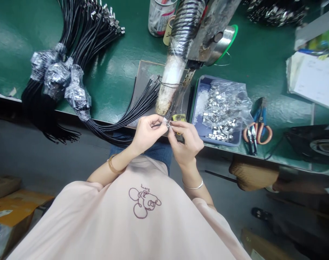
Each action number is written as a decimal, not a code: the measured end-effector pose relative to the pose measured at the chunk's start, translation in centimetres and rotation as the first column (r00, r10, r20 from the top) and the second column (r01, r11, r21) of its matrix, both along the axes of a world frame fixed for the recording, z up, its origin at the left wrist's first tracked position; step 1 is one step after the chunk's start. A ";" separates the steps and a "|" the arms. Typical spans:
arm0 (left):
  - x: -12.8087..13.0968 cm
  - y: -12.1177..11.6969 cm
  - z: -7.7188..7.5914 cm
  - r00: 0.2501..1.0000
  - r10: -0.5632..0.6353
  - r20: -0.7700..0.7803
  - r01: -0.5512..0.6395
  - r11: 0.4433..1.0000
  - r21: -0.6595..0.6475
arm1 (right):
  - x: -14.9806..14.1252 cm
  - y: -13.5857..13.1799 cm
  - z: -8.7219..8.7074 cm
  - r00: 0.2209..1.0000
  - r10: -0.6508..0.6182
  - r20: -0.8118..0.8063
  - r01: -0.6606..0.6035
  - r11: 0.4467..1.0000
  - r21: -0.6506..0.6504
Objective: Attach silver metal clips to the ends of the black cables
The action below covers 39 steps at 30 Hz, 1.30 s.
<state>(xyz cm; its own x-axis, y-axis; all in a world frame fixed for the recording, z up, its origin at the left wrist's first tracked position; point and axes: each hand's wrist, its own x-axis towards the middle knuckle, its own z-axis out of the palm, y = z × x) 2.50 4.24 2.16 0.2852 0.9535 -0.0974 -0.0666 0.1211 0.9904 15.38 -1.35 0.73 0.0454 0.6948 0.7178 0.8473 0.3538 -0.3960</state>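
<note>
My left hand (150, 130) is closed in a pinch on a thin black cable (156, 125), close to its end. Touching fingertips with it, my right hand (186, 139) pinches a small shiny metal connector (168, 124) at that cable end. The fingers partly cover the joint between the two. Just beyond the hands hangs a soldering station with a solder wire spool (225, 41) and a wrapped fume hose (173, 70). From the left a bundle of black cables (113, 127) runs over a dark board (145, 70) and the table edge.
Right of my hands, a blue tray (198, 124) holds a plastic bag and many loose metal connectors (221, 108). Pliers (259, 122) lie beside it. Wrapped cable bundles (56, 76) occupy the left. A clear jar (160, 18) and papers (316, 79) stand farther back.
</note>
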 end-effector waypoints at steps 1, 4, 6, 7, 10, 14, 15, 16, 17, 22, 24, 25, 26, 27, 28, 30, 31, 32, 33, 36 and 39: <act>0.0 0.0 0.0 1.000 -0.001 0.000 0.001 1.000 0.011 | 0.0 0.0 0.1 1.000 -0.004 0.000 0.004 1.000 0.003; -0.1 -0.1 -0.2 1.000 -0.009 0.001 0.009 0.999 0.040 | -0.2 0.0 0.2 1.000 -0.006 -0.016 0.007 1.000 0.015; -0.1 -0.1 -0.2 1.000 -0.010 -0.002 0.010 0.999 0.040 | -0.2 0.0 0.3 1.000 -0.004 -0.024 0.004 1.000 0.012; -0.1 -0.1 -0.2 1.000 -0.008 0.000 0.008 0.999 0.034 | -0.2 0.0 0.3 1.000 -0.001 -0.025 0.001 1.000 0.009; -0.1 0.0 -0.3 1.000 -0.004 0.018 0.004 1.000 0.002 | -0.2 -0.1 0.3 1.000 0.014 -0.010 -0.014 1.000 0.008; -0.3 0.1 -0.4 1.000 -0.019 -0.002 0.019 0.999 -0.043 | -0.1 -0.2 0.2 0.999 0.034 0.030 -0.034 0.999 0.004; -0.4 0.1 -0.5 1.000 -0.021 -0.010 0.020 0.999 -0.047 | -0.1 -0.2 0.1 0.999 0.037 0.031 -0.037 0.999 0.004; -0.4 0.1 -0.6 1.000 -0.021 -0.014 0.020 0.999 -0.049 | -0.1 -0.2 0.1 0.999 0.038 0.026 -0.038 0.999 0.006; -0.4 0.0 -0.7 1.000 -0.021 -0.015 0.020 0.999 -0.049 | -0.1 -0.2 0.0 0.999 0.037 0.015 -0.037 0.999 0.007; -0.4 -0.1 -1.1 0.999 -0.038 -0.003 0.038 0.999 -0.031 | -0.1 -0.3 -0.2 0.998 0.025 -0.064 -0.026 1.000 -0.015; -0.4 -0.1 -1.0 0.999 -0.043 -0.023 0.043 0.999 -0.006 | -0.1 -0.3 -0.1 0.998 0.017 -0.061 -0.019 1.000 -0.025; -0.4 -0.2 -0.9 0.998 -0.040 -0.039 0.041 0.999 0.010 | -0.1 -0.2 -0.1 0.999 0.010 -0.049 -0.011 0.999 -0.030; -0.4 -0.2 -0.9 0.998 -0.035 -0.056 0.037 0.999 0.028 | -0.1 -0.2 -0.1 0.999 0.002 -0.034 -0.003 0.999 -0.032; -0.4 -0.3 -0.8 0.997 -0.029 -0.073 0.032 0.998 0.049 | -0.1 -0.1 0.0 1.000 -0.006 -0.023 0.005 0.999 -0.032; -0.4 -0.3 -0.7 0.996 -0.025 -0.088 0.031 0.997 0.071 | -0.1 -0.1 0.0 1.000 -0.013 -0.016 0.012 0.999 -0.031; -0.5 -0.4 -0.6 0.994 -0.027 -0.110 0.040 0.993 0.112 | -0.1 0.0 0.2 1.000 -0.016 -0.019 0.015 1.000 -0.022; -0.5 -0.5 -0.6 0.993 -0.029 -0.118 0.044 0.991 0.127 | -0.2 0.0 0.2 1.000 -0.016 -0.025 0.015 1.000 -0.021; -0.5 -0.5 -0.5 0.992 -0.029 -0.123 0.047 0.989 0.139 | -0.2 0.0 0.3 0.999 -0.016 -0.032 0.015 1.000 -0.022; -0.5 -0.5 -0.5 0.992 -0.031 -0.124 0.049 0.988 0.145 | -0.2 0.0 0.3 0.999 -0.013 -0.036 0.013 1.000 -0.021; -0.5 -0.4 -0.6 0.994 -0.036 -0.100 0.048 0.992 0.117 | -0.3 -0.1 0.3 1.000 0.002 -0.030 -0.002 1.000 -0.004; -0.6 -0.2 -0.7 0.995 -0.052 -0.081 0.056 0.997 0.055 | -0.2 -0.2 0.1 1.000 0.029 -0.002 -0.029 1.000 0.001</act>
<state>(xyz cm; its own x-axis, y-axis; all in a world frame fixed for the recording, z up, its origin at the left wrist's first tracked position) 1.93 3.99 1.45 0.3298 0.9416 -0.0675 0.0174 0.0654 0.9977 15.19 -1.57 0.81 0.0267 0.6953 0.7183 0.8357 0.3788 -0.3977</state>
